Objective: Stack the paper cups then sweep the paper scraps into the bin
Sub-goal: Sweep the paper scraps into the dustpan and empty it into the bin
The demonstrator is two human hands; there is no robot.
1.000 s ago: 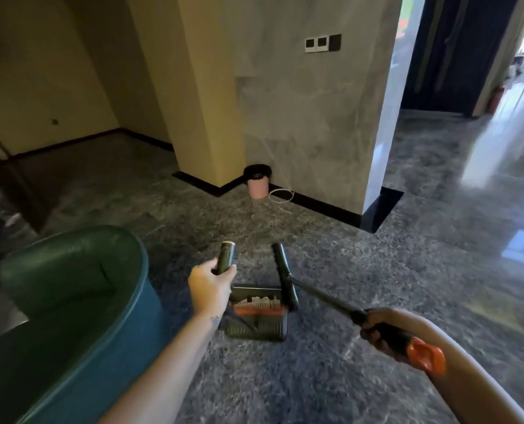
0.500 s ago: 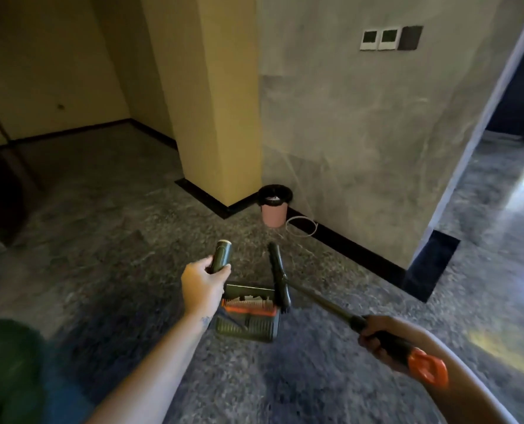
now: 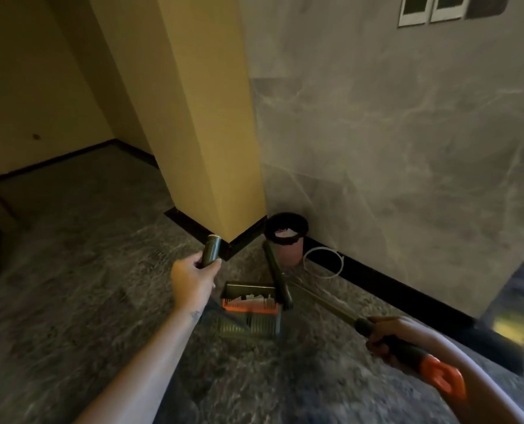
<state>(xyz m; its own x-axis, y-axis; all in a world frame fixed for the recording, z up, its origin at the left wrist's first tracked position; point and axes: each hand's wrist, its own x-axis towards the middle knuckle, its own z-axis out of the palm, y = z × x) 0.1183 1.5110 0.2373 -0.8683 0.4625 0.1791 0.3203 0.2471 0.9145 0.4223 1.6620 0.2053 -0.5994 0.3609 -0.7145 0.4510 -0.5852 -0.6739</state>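
My left hand (image 3: pixel 192 281) grips the dark upright handle of a dustpan (image 3: pixel 250 313), whose tray hangs just above the floor with white paper scraps (image 3: pixel 251 298) behind its orange comb. My right hand (image 3: pixel 387 338) grips the dark handle of a broom (image 3: pixel 322 302) with an orange end. The broom's narrow head (image 3: pixel 277 276) sits at the dustpan's right edge. A small pink bin (image 3: pixel 288 250) with a black liner stands in the wall corner just beyond the broom head, something white inside it. No paper cups show.
A yellow pillar (image 3: pixel 211 133) and a grey marble wall (image 3: pixel 407 148) meet behind the bin, with a black skirting board (image 3: pixel 392 289) at floor level. A white ring (image 3: pixel 323 263) lies on the floor right of the bin. Dark speckled stone floor spreads to the left.
I have walked closer to the corner, so the bin and walls loom larger. The green tub at the left has dropped out of view. Both hands keep their grips.
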